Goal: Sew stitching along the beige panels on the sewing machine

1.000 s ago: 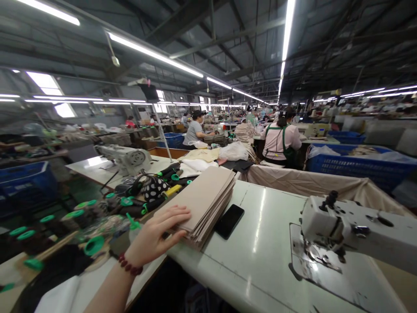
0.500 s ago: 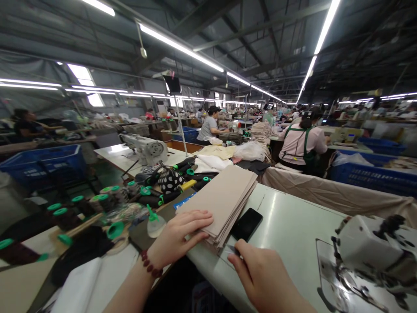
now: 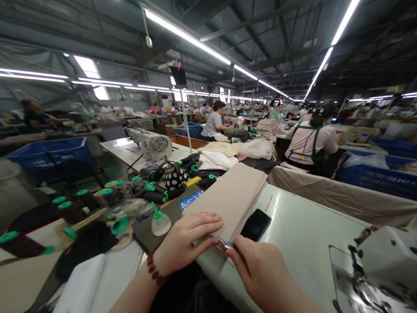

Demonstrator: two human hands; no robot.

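Note:
A stack of beige fabric panels [image 3: 231, 191] lies on the pale green table [image 3: 293, 221]. My left hand [image 3: 189, 237], a dark red bead bracelet at its wrist, rests flat on the stack's near left corner with fingers stretched out. Closed in a pinch, my right hand [image 3: 260, 267] holds a small shiny metal blade [image 3: 229, 244] against the stack's near edge. Most of that tool is hidden inside the fingers, so its full kind does not show. A black phone [image 3: 257, 224] lies just beyond my right hand, beside the stack.
At the right stands a sewing machine [image 3: 387, 261]. Left of the stack are a green-tipped oil bottle [image 3: 160, 223], thread cones [image 3: 70, 211], and a polka-dot item [image 3: 175, 176]. Another machine [image 3: 151, 143] sits beyond. A person in a green apron [image 3: 309, 141] works ahead.
My right hand has brought the metal blade from beside the stack to its near edge. My left hand stays on the panels. The whole view has shifted slightly.

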